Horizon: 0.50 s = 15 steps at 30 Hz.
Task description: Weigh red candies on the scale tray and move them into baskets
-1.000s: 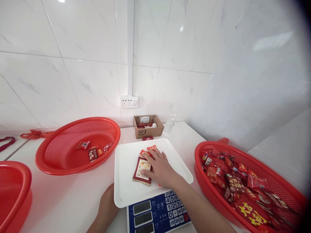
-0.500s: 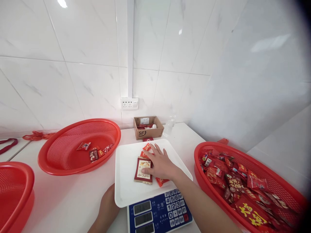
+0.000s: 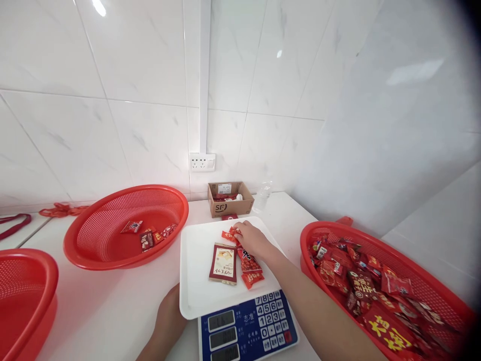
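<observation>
My right hand (image 3: 251,237) reaches over the white tray (image 3: 195,281), its fingers closed on a small red snack packet (image 3: 227,235) near the far edge. Nearer to me lies a larger cream-and-maroon packet (image 3: 223,263), flat on the tray. To its right are a red packet with dark print (image 3: 249,261) and an orange-red packet (image 3: 252,279). The tray sits on a blue-fronted digital scale (image 3: 248,326). My left hand (image 3: 173,311) is at the tray's left side, its fingers hidden beneath it.
A red basket (image 3: 90,250) with several packets stands at the left, and another red basket (image 3: 50,281) is cut off nearer me. At the right, a long red basket (image 3: 306,228) is full of snack packets. Behind the tray are a cardboard box (image 3: 235,208) and clear plastic (image 3: 263,195).
My right hand has moved off the cream-and-maroon packet toward the tray's far edge and closed on a small red packet. Packets beneath the hand now show. My left hand stays beside the tray.
</observation>
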{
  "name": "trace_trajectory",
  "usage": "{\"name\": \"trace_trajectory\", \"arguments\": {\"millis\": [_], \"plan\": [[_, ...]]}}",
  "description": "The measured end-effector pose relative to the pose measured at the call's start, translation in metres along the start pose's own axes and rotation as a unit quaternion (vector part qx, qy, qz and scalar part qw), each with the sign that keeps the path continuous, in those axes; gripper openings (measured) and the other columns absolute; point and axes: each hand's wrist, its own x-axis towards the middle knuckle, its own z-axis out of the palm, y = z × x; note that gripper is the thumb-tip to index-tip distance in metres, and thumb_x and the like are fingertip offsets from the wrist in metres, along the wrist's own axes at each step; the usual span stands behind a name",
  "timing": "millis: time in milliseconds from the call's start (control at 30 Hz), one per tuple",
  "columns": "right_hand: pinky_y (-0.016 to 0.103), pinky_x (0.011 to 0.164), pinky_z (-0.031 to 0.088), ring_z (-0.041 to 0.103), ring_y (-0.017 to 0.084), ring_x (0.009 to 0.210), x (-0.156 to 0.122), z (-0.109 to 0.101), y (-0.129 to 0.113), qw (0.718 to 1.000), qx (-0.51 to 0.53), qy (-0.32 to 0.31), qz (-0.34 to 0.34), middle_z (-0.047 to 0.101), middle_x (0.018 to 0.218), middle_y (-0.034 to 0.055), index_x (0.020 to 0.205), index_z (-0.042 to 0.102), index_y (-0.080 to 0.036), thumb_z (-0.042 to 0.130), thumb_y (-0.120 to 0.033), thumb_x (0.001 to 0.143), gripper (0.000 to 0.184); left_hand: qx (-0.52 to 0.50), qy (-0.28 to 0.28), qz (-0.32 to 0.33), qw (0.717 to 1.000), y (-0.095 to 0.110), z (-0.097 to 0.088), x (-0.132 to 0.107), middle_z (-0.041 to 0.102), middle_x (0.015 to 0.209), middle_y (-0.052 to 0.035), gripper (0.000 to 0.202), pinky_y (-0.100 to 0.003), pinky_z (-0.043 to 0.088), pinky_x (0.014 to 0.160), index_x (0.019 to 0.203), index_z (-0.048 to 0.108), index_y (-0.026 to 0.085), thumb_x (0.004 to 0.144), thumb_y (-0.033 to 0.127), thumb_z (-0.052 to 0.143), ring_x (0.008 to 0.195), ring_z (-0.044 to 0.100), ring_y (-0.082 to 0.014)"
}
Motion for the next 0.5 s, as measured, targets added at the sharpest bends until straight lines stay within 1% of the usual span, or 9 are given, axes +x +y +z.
{"name": "trace_trajectory", "arguments": {"millis": [67,133,200,267,333,400,433,500], "plan": [[0.028,0.074,0.040,0.057,0.018,0.091,-0.003,-0.001,0.003,1.000,0.003,0.003,0.015,0.054,0.112,0.0085,0.113,0.053,-0.020,0.037,-0.023,0.088,0.030,-0.001,-0.002,0.002,1.000,-0.001,0.000,0.000,0.070,0.100,-0.0006,0.028,-0.032,0.054,0.076,0.091,0.069,0.025,0.067,0.027,0.054,0.094,0.064,-0.0261],[0.029,0.078,0.040,0.056,0.018,0.096,-0.010,-0.004,0.002,0.999,0.022,0.025,0.015,0.055,0.111,0.0093,0.113,0.053,-0.019,0.031,-0.021,0.089,0.032,0.001,-0.006,-0.002,1.000,-0.001,0.000,0.000,0.070,0.101,-0.0008,0.028,-0.033,0.053,0.077,0.091,0.069,0.024,0.068,0.026,0.054,0.095,0.064,-0.0265],[0.029,0.083,0.040,0.054,0.018,0.100,-0.020,-0.008,-0.001,0.996,0.070,0.061,0.003,0.056,0.110,0.0087,0.112,0.053,-0.019,0.027,-0.022,0.091,0.034,0.001,-0.012,-0.011,1.000,0.001,0.000,0.000,0.069,0.102,-0.0012,0.028,-0.034,0.053,0.078,0.092,0.068,0.024,0.067,0.026,0.055,0.096,0.064,-0.0270],[0.028,0.087,0.039,0.053,0.016,0.103,-0.034,-0.012,-0.004,0.988,0.128,0.081,-0.029,0.056,0.111,0.0067,0.110,0.054,-0.020,0.027,-0.026,0.092,0.033,0.001,-0.018,-0.015,1.000,0.003,-0.001,-0.001,0.069,0.103,-0.0015,0.029,-0.034,0.053,0.078,0.094,0.068,0.025,0.067,0.025,0.055,0.096,0.063,-0.0271],[0.029,0.091,0.039,0.051,0.016,0.107,-0.049,-0.013,-0.006,0.983,0.157,0.071,-0.064,0.056,0.114,0.0050,0.112,0.055,-0.023,0.031,-0.033,0.091,0.034,0.004,-0.019,-0.012,1.000,0.005,-0.002,-0.001,0.069,0.103,-0.0014,0.030,-0.034,0.053,0.078,0.094,0.068,0.025,0.067,0.024,0.055,0.096,0.063,-0.0271],[0.032,0.098,0.035,0.043,0.018,0.117,-0.061,-0.013,-0.006,0.984,0.151,0.048,-0.080,0.051,0.125,0.0044,0.120,0.052,-0.026,0.036,-0.042,0.089,0.039,0.011,-0.018,-0.009,1.000,0.005,-0.002,-0.001,0.069,0.103,-0.0014,0.030,-0.034,0.053,0.078,0.094,0.068,0.025,0.066,0.025,0.055,0.096,0.063,-0.0274],[0.034,0.102,0.032,0.036,0.020,0.125,-0.066,-0.012,-0.007,0.986,0.139,0.031,-0.081,0.045,0.133,0.0038,0.126,0.048,-0.027,0.039,-0.046,0.087,0.044,0.014,-0.017,-0.009,1.000,0.004,-0.001,0.000,0.069,0.102,-0.0015,0.030,-0.035,0.053,0.078,0.093,0.068,0.025,0.067,0.026,0.054,0.095,0.063,-0.0274],[0.040,0.108,0.022,0.019,0.023,0.135,-0.072,-0.009,-0.008,0.990,0.111,-0.018,-0.085,0.028,0.146,0.0005,0.134,0.039,-0.032,0.041,-0.052,0.085,0.054,0.019,-0.013,-0.010,1.000,0.002,-0.001,0.000,0.069,0.102,-0.0018,0.030,-0.035,0.052,0.078,0.094,0.068,0.025,0.068,0.027,0.053,0.095,0.064,-0.0272]]}}
